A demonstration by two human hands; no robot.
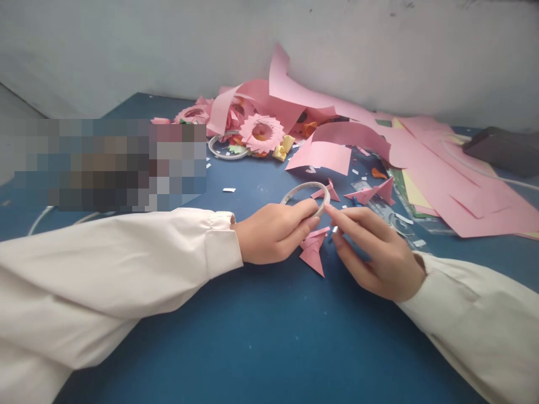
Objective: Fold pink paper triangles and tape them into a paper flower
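Observation:
My left hand (278,233) is closed around the near side of a roll of double-sided tape (305,188), a narrow white ring held tilted above the table. At the ring's right edge, my right hand (377,252) has its fingertips bent in a pinch against the tape, with a small white scrap (334,230) showing by them. Just under the fingertips is a folded pink paper piece (314,252); whether a finger touches it I cannot tell. Behind the hands lie two more folded pink pieces, one (330,191) beside the ring and another (374,193) farther right.
Wreaths of folded pink paper (261,134) and a second white ring (229,147) sit at the back. Curled pink sheets (324,148) and a stack of pink paper (475,179) spread rightward. A dark object (505,148) stands far right. White scraps dot the blue table (269,331).

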